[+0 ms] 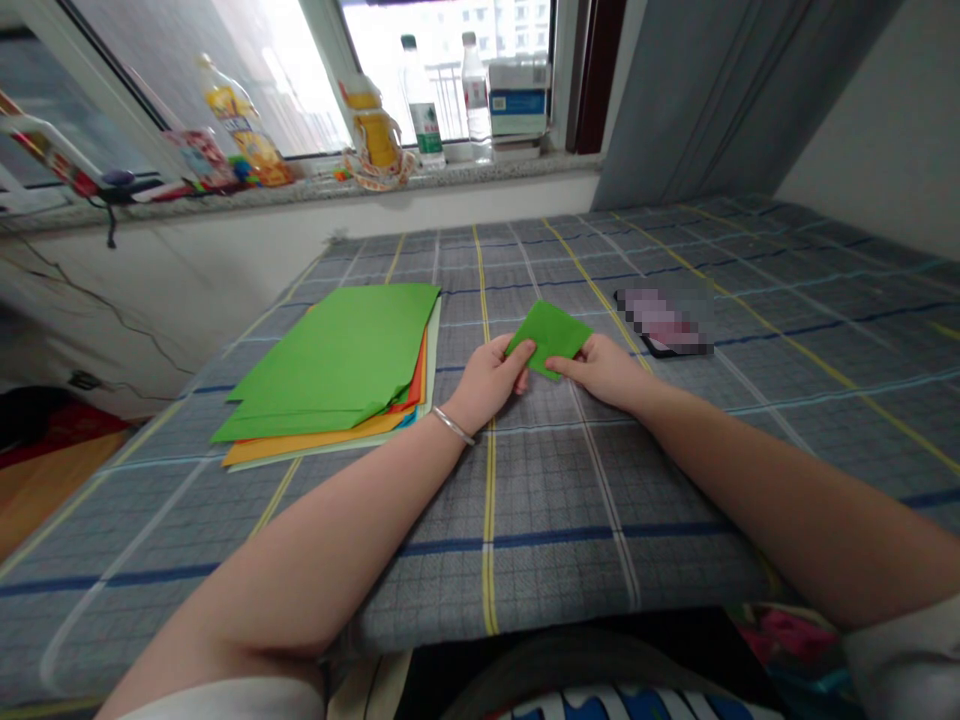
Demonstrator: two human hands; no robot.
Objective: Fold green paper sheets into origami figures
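Observation:
A small folded green paper [551, 336] lies on the grey checked cloth [540, 480] in front of me. My left hand [489, 380] pinches its left corner with thumb and fingers closed. My right hand [604, 368] grips its lower right edge, fingers curled over the paper. A thin silver bangle sits on my left wrist. Both forearms rest on the cloth.
A stack of coloured paper sheets [337, 370], green on top, lies to the left. A dark phone [664, 325] lies to the right of the folded paper. The windowsill [315, 185] behind holds bottles [421, 100], a box [517, 100] and small items. A grey curtain [712, 90] hangs at the right.

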